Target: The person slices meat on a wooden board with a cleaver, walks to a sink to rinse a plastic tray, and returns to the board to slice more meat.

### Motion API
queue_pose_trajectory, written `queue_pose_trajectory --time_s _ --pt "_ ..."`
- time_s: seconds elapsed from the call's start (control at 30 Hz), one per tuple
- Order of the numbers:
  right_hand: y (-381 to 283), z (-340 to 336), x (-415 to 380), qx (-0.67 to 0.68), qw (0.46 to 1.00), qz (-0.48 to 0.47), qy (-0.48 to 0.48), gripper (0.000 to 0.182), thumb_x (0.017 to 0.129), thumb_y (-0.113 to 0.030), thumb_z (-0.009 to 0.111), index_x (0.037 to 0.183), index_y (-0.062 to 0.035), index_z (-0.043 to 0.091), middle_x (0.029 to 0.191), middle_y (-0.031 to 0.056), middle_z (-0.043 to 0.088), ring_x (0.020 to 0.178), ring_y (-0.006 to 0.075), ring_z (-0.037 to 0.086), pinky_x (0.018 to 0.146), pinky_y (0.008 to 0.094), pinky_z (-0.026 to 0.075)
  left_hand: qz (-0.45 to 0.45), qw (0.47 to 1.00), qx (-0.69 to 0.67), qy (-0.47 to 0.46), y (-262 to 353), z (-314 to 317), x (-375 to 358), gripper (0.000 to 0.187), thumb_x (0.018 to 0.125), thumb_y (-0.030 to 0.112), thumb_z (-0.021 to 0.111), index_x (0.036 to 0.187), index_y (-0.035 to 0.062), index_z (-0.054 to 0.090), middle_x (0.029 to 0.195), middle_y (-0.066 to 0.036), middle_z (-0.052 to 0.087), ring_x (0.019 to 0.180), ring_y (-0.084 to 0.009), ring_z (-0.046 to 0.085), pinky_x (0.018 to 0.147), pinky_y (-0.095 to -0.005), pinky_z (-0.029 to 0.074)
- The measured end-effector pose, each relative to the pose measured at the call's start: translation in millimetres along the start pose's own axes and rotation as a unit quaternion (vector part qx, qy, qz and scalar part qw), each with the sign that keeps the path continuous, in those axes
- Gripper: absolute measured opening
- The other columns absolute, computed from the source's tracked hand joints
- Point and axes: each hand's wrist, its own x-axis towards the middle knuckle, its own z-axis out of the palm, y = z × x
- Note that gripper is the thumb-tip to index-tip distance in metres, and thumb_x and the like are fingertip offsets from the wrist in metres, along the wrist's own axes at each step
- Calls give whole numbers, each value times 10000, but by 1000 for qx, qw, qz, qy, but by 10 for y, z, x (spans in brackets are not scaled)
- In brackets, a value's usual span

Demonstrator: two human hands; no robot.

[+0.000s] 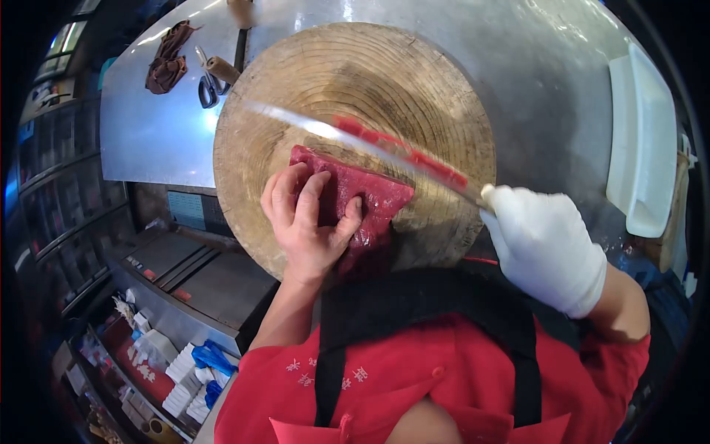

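A dark red slab of raw meat (373, 194) lies on a round wooden chopping block (288, 70). My bare left hand (307, 214) presses on the slab, its fingers bent and spread over the top. In my right hand (551, 244), which wears a white glove, is the handle of a long knife (355, 140). The blade is blurred and slants across the block, just beyond the slab's far edge. Thin red slices of meat (436, 169) lie along the far side of the blade, partly hidden by it.
The block stands on a metal table (547, 66). Black-handled scissors (208, 90) and a crumpled brown cloth (167, 66) lie beyond it on the left. A white plastic tray (643, 140) sits at the right. Shelves with white and blue items (196, 370) are at lower left.
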Motion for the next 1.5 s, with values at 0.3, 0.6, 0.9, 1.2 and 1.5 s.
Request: queue_pose_trajectory --time_s 0.3,0.6,0.9,1.2,1.5 --pt "-180 -82 -337 -87 991 -16 -102 378 714 -60 653 1073 54 614 616 51 486 496 214 512 456 364 352 -44 995 -52 -75 -123 -1 -210 471 650 256 825 1055 80 660 1118 -157 599 1073 -418 532 928 -523 405" --pt "-154 -149 -155 -80 980 -14 -182 472 670 -57 649 1115 88 593 618 64 466 524 224 522 471 366 372 -68 990 -70 -98 -75 -14 -132 462 635 305 844 1016 108 672 1075 -129 618 1033 -388 566 903 -499 410" --pt "-285 80 752 74 981 -52 -174 140 777 -102 573 835 26 584 613 98 559 519 248 599 483 369 489 -44 995 -54 -74 -104 4 -12 545 634 286 835 1097 68 644 1111 -163 584 999 -398 560 892 -486 421" --pt "-97 41 239 60 992 -11 -113 94 760 -73 594 796 -3 543 634 174 600 554 348 624 513 432 506 -54 997 -46 -10 -27 48 -14 504 614 228 837 1032 16 652 1074 -170 589 1018 -368 541 891 -465 440" --pt "-179 -54 -183 -75 994 -50 -59 101 696 -80 581 767 -39 523 560 69 509 437 206 543 397 342 420 -1 999 -44 -12 -36 -4 -53 489 618 211 853 1048 79 659 1068 -160 596 1002 -390 551 862 -473 438"
